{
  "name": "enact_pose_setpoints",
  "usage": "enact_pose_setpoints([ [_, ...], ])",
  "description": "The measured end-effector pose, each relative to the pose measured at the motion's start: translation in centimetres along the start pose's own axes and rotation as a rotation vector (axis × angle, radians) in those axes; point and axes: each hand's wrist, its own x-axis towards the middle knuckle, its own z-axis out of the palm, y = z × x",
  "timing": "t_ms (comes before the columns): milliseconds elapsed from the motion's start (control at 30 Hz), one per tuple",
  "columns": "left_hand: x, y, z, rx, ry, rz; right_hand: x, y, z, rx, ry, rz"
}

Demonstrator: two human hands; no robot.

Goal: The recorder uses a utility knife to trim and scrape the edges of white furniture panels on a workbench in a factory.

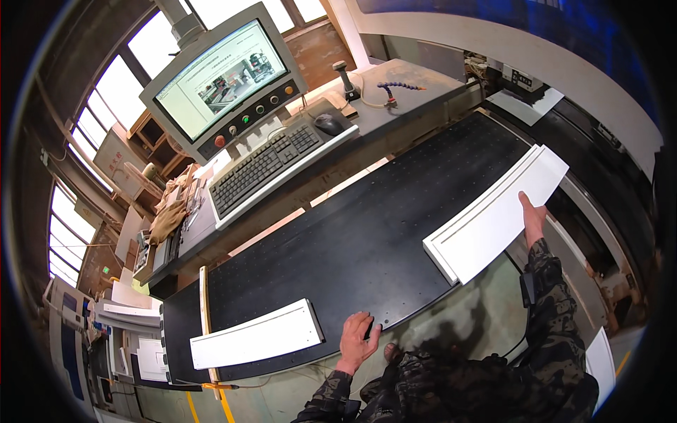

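Note:
My right hand [533,217] grips the near edge of a long white board [493,215], its thumb on top and its fingers hidden below. Shallow grooves run along the board's far side. The board lies at the right end of a black work table [360,233] dotted with small holes, and its near edge overhangs the table's. At the table's front edge rests my left hand [358,342], thumb apart from the fingers, with no object I can make out in it. Left of it lies a second white board [255,335], with small holes along its near side.
Beyond the table, a counter holds a keyboard [266,169], a mouse [327,125] and a handheld scanner [345,81]. Above hangs a monitor [222,81] with buttons. A wooden strip [204,303] crosses the table's left end. A large machine [522,42] stands at right.

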Motion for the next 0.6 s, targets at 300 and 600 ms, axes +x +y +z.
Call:
enact_pose_setpoints([
  [300, -0.08, -0.17, 0.16, -0.002, -0.002, 0.003, 0.02, 0.27, 0.18, 0.000, 0.011, -0.036],
  [600, 0.01, -0.03, 0.07, 0.004, 0.015, 0.006, 0.16, 0.33, 0.08, -0.011, 0.015, -0.018],
])
